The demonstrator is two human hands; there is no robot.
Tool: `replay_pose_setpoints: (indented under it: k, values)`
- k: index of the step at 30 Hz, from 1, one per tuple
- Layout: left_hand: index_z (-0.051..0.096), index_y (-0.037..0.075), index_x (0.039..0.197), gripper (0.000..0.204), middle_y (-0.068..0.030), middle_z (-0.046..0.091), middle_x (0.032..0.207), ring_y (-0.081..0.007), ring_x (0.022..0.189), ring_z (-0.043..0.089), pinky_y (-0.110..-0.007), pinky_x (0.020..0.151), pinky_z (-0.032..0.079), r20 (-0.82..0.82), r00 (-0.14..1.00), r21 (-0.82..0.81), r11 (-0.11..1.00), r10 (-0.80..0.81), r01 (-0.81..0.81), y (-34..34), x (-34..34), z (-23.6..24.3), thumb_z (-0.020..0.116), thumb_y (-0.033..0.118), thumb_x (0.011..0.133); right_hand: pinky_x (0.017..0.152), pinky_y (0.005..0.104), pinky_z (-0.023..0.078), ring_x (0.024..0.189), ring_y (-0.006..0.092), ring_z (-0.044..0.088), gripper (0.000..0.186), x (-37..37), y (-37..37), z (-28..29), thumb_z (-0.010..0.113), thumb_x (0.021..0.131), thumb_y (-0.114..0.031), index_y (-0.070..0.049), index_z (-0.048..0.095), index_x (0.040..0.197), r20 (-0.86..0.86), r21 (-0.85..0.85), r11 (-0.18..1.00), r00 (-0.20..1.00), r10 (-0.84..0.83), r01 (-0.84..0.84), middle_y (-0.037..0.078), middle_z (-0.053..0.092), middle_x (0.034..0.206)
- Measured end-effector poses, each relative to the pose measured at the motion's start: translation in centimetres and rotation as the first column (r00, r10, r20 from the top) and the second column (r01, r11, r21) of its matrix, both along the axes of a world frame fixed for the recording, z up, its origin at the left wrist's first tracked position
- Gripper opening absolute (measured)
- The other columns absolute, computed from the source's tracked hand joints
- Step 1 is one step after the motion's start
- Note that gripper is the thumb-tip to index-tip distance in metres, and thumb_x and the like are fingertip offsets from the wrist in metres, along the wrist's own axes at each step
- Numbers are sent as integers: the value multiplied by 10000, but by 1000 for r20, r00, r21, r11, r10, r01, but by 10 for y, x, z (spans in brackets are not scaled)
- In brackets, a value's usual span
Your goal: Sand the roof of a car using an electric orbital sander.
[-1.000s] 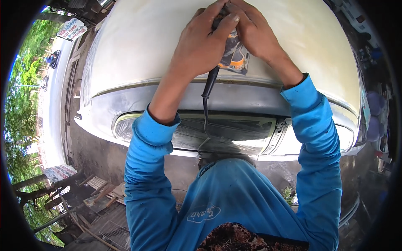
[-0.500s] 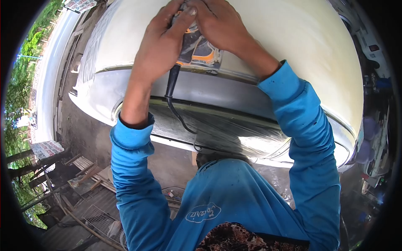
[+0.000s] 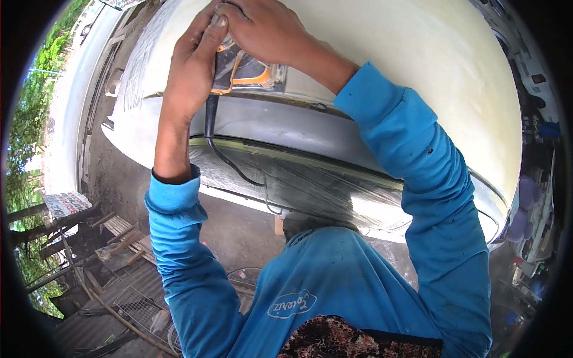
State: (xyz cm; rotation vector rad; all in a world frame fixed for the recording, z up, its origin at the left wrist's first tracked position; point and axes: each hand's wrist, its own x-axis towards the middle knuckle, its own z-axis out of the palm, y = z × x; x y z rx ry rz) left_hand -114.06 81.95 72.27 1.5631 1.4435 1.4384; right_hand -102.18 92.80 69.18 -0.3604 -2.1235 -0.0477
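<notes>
An orange and black power sander (image 3: 242,71) rests on the cream-coloured roof (image 3: 382,53) of a car, close to the roof's near edge. Around its body on the left side wraps my left hand (image 3: 192,65), thumb along the top. My right hand (image 3: 268,30) lies over the sander from the right, its fingers meeting the left hand. Both hands are closed on the tool, though some fingertips are hidden behind it. A black power cord (image 3: 230,164) runs from the sander's near end down across the car's side window, which is covered with clear plastic film (image 3: 298,179).
A grey strip (image 3: 274,125) borders the roof above the film-covered window. Left of the car lie wooden slats (image 3: 128,235), a wire rack (image 3: 140,310) and a corrugated sheet (image 3: 89,331). Another pale vehicle (image 3: 531,77) and purple round objects (image 3: 525,206) are at the far right.
Both hands and the sander have slid left across the roof, and the cord has shifted left with them. My grip on the tool looks the same.
</notes>
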Motion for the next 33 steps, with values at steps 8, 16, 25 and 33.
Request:
replay_pose_setpoints:
  k: [8, 16, 25, 33]
  values:
    - [423, -48, 1504, 524, -195, 552, 1435, -259, 1338, 508, -328, 1119, 384, 108, 985, -1, 991, -135, 136, 4, 81, 0, 531, 200, 1055, 780, 447, 529, 911, 366, 631, 174, 92, -13, 5, 556, 892, -114, 33, 595, 975, -48, -22, 999, 998, -40, 39, 172, 586, 984]
    - [522, 42, 1468, 527, -191, 601, 1335, -268, 1166, 637, -338, 988, 491, -128, 975, 65, 980, -180, 189, 16, 172, 4, 582, 320, 1024, 861, 483, 508, 956, 394, 666, 319, 199, -41, 25, 445, 988, -303, -90, 645, 1117, -132, -700, 712, 971, -199, 51, 177, 712, 967]
    - [477, -4, 1472, 491, -235, 628, 1233, -302, 1135, 633, -379, 968, 496, -270, 931, 85, 957, -245, 277, 26, 289, 11, 577, 177, 1027, 879, 424, 497, 1014, 406, 623, 288, 323, -38, 26, 390, 1017, -129, 68, 583, 1101, -152, -472, 881, 982, -116, 31, 241, 624, 1121]
    - [484, -10, 1459, 516, -271, 619, 1229, -349, 1113, 643, -400, 948, 508, -277, 894, 74, 920, -352, 385, 31, 395, 22, 583, 252, 1025, 942, 451, 470, 1053, 414, 609, 347, 425, -31, 9, 377, 1029, -183, 70, 589, 1134, -162, -177, 907, 897, -411, 383, 265, 631, 1132]
